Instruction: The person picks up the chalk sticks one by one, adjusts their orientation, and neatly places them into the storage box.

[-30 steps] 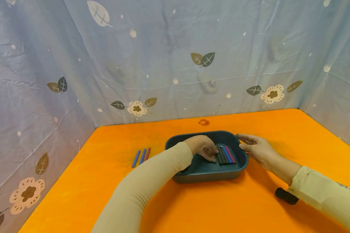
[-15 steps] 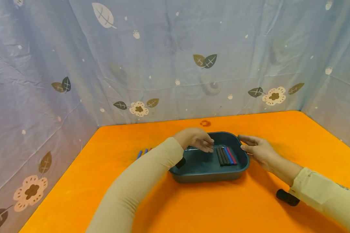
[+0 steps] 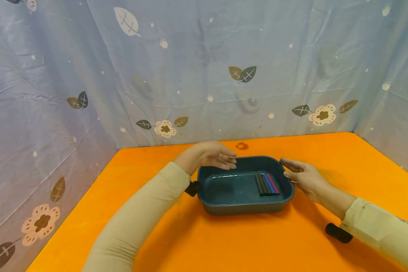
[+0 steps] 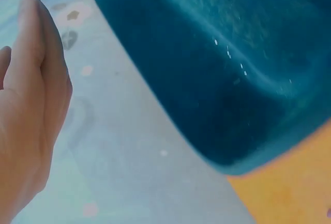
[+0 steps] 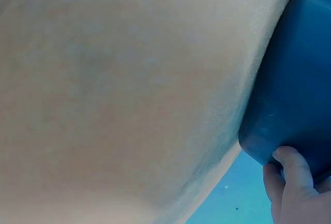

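A dark blue-green bin (image 3: 244,209) stands on the orange table. At its right end lie several slim sticks (image 3: 267,184) side by side: black ones, a blue one and a pink one. Above the back left rim hovers my left hand (image 3: 215,155), fingers extended and holding nothing. In the left wrist view this hand (image 4: 33,94) is apart from the bin wall (image 4: 176,79). My right hand (image 3: 306,177) touches the bin's back right corner, thumb and fingers fairly straight. The right wrist view has the thumb (image 5: 292,164) against the outer wall (image 5: 289,89).
A patterned curtain (image 3: 197,83) rises along the back and sides of the orange table (image 3: 224,245). A black device (image 3: 192,188) sits at the left wrist, and another black device (image 3: 339,233) is beside the right sleeve.
My left hand has risen from inside the bin and moved left to above the back rim. Its sleeve now covers the blue and red sticks on the table. My right hand stays at the corner.
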`<state>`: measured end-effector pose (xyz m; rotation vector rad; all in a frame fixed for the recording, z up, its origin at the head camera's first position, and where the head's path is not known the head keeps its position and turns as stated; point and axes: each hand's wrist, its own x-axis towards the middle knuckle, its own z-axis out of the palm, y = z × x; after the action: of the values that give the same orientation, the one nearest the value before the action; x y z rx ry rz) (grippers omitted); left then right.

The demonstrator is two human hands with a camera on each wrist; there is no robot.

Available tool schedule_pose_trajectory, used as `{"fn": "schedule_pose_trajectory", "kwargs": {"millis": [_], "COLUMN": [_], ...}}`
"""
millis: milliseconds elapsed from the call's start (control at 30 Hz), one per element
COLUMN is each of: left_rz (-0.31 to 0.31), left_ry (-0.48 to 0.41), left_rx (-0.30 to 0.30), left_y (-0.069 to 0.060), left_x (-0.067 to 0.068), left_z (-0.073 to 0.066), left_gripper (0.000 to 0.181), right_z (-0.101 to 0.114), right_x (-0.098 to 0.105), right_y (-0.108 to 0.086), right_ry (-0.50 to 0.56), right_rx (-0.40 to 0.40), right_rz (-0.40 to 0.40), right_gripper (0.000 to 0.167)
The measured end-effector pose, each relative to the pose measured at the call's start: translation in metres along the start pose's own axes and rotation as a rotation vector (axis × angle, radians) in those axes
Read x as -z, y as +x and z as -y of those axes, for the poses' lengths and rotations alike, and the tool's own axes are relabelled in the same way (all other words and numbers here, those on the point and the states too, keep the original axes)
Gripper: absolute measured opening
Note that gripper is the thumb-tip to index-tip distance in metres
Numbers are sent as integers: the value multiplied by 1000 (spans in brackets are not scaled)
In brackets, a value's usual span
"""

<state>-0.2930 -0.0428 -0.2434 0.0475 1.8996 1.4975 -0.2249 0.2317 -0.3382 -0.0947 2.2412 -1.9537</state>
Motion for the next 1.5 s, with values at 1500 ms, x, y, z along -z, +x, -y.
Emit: {"fn": "schedule_pose_trajectory", "kwargs": {"millis": [1500], "left_rz": [-80], "left_ry": [70], "left_rx": [-117], "left_y": [-48], "left_x": [76], "left_z": [66], "left_gripper": [44], "right_z": [-1], "right_x": [2], "right_y": [1], "right_ry": [-2], "right_rx": [18], "right_rz": [8], "right_gripper": [58]}}
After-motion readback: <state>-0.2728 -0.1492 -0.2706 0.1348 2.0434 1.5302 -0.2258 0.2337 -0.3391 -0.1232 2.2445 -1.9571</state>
